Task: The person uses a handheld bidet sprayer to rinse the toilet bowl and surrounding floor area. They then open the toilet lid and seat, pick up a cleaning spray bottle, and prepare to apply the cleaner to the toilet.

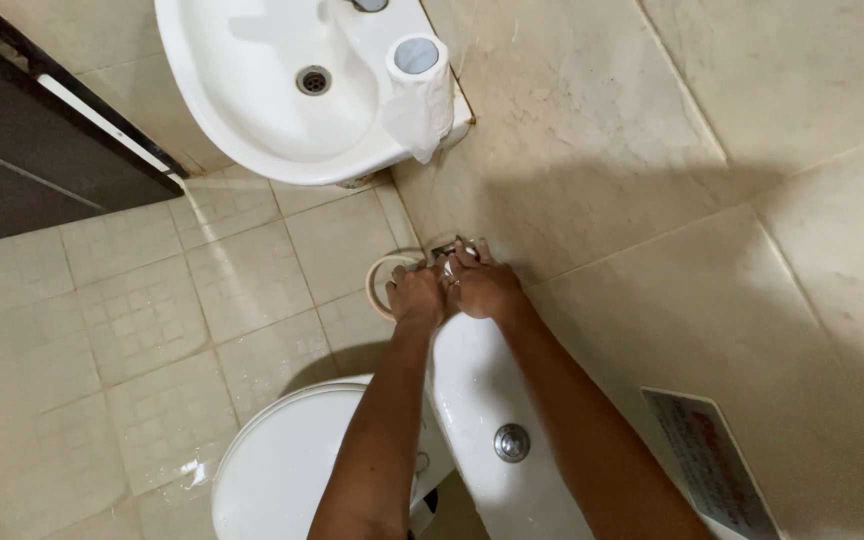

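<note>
Both my hands reach down past the white toilet tank (480,400) toward the wall. My left hand (416,294) and my right hand (482,283) are closed together on a small metal fitting (449,248) at the wall, with a pale hose (380,272) looping out to the left of it. My fingers cover most of the fitting, so its shape is unclear. A round chrome flush button (512,442) sits on the tank lid between my forearms.
A white wash basin (270,90) hangs above, with a toilet paper roll (418,88) on its right rim. The closed toilet lid (282,470) is at the bottom. A dark door (22,140) stands at left. A printed notice (712,470) is stuck on the beige tiled wall.
</note>
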